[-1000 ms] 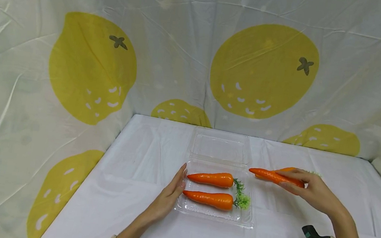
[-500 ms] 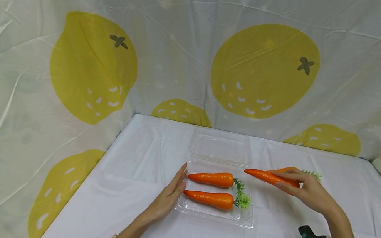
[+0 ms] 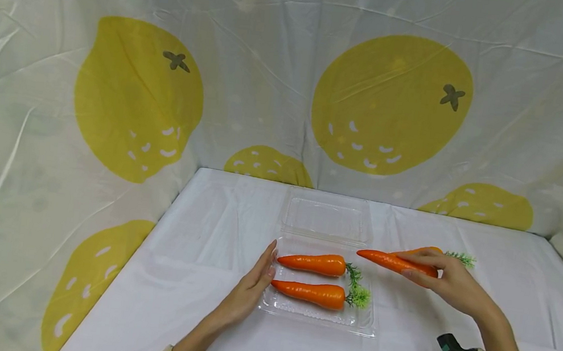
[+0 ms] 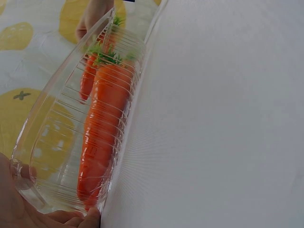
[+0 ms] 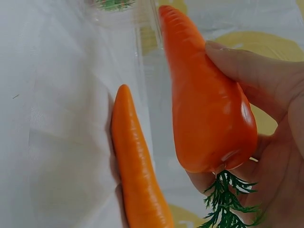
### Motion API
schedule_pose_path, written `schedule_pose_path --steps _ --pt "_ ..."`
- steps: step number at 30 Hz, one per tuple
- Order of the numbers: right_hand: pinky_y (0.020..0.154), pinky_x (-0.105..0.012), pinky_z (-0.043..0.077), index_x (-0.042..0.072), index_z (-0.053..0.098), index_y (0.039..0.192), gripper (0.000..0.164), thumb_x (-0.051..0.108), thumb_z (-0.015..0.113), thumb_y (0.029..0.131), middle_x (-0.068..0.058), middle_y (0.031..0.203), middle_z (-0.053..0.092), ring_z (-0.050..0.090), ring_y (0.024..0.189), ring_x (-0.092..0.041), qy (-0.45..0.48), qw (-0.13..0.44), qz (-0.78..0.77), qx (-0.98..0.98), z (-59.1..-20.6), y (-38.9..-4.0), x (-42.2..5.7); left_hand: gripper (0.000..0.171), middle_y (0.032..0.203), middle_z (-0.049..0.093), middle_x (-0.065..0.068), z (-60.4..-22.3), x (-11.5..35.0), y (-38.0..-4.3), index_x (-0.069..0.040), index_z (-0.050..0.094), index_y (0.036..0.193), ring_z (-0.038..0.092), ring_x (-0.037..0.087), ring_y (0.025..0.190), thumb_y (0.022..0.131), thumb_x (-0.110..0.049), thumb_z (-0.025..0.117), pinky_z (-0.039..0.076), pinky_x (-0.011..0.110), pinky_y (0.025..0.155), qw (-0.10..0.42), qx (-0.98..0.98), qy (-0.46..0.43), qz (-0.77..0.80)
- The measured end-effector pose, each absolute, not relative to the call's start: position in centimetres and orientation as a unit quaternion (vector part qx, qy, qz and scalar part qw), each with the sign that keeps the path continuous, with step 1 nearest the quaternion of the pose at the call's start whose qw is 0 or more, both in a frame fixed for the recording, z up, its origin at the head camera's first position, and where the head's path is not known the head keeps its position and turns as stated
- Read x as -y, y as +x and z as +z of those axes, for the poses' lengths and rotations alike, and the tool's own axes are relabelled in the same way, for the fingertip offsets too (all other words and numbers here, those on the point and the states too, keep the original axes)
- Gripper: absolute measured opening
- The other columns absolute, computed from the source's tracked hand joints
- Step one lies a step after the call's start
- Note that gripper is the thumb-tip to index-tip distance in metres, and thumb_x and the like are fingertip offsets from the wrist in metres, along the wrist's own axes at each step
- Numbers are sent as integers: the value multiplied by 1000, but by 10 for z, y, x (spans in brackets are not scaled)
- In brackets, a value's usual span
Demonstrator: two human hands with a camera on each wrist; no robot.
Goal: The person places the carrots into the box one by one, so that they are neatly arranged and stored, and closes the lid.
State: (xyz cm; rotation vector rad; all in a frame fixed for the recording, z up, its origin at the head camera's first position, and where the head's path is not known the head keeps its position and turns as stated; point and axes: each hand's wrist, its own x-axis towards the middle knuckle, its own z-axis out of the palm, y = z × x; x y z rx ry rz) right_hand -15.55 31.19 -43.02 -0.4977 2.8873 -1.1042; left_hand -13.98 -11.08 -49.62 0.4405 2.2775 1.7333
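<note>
A clear plastic clamshell box (image 3: 320,318) lies with its lid (image 3: 326,217) folded back. Inside are two orange carrots, the far one (image 3: 313,263) and the near one (image 3: 312,294), tips left and green tops right. My left hand (image 3: 243,294) rests against the box's left end, fingers extended along the wall. My right hand (image 3: 455,282) pinches a third carrot (image 3: 386,260) between thumb and fingers. Its tip points left, close by the box's right edge. In the right wrist view the held carrot (image 5: 204,104) shows its dark green top hanging down.
Another carrot (image 5: 137,161) lies on the white cloth, beyond the right hand and partly hidden by it in the head view. The white-covered table (image 3: 185,303) meets a curtain (image 3: 261,70) printed with yellow lemons at its back and left.
My right hand has carried its carrot left toward the box, uncovering more of the carrot lying behind it. The left hand and the box have stayed in place.
</note>
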Motion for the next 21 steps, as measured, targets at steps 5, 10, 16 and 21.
schedule_pose_path --steps 5,10,16,21 --pt "69 -24 53 24 75 128 33 31 76 96 -7 122 71 53 102 -4 -159 4 -349 -923 -430 -155 -308 61 174 19 10 -496 111 -140 -25 9 168 17 24 162 114 -22 37 17 50 129 124 -779 152 595" --pt "70 -24 53 23 76 127 33 31 76 95 -7 122 70 52 102 -4 -156 5 -352 -923 -431 -155 -306 61 174 19 9 -496 111 -140 -26 10 168 17 24 162 114 -23 38 17 50 129 123 -779 153 596" --pt "70 -24 53 21 76 127 34 31 77 95 -8 122 70 52 102 -4 -155 5 -350 -924 -431 -155 -305 61 174 18 9 -496 111 -140 -26 10 168 17 24 162 114 -23 38 17 49 129 124 -777 153 598" --pt "71 -24 53 22 76 127 34 32 77 94 -8 122 71 52 104 -4 -157 2 -341 -927 -430 -154 -304 61 174 19 9 -496 111 -140 -27 9 168 18 24 162 114 -23 37 17 49 129 124 -778 153 597"
